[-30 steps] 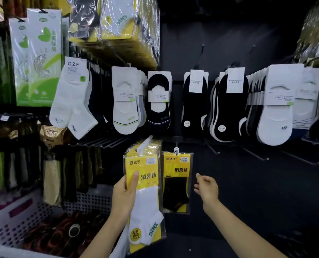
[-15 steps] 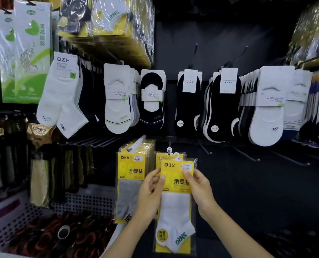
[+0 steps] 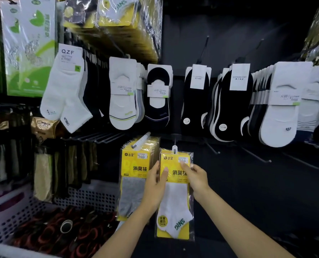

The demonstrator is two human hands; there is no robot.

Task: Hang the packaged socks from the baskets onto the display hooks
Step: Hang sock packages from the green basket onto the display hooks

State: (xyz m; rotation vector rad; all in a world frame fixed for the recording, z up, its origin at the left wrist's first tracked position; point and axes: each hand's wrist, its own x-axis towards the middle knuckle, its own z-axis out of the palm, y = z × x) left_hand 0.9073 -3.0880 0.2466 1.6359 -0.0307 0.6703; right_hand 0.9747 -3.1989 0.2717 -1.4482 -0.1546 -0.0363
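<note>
A yellow packet with white socks (image 3: 175,205) hangs low in the middle, its white hanger tab (image 3: 174,148) at a black display hook. My left hand (image 3: 155,185) grips the packet's left edge, thumb on the front. My right hand (image 3: 196,176) pinches its upper right edge. Just left of it, a stack of yellow packets with grey socks (image 3: 131,183) hangs on a white-tipped hook (image 3: 141,140). A white perforated basket (image 3: 10,211) stands at the lower left.
Rows of white and black socks (image 3: 229,101) hang above on hooks. Bare black hooks (image 3: 257,155) stick out at the right of the packet. Dark packets with red trim lie in the basket. More yellow packets (image 3: 114,21) hang at the top.
One second ago my left hand alone held the white-sock packet by the left stack. Both hands then brought it right and up, and its tab is now at the hook.
</note>
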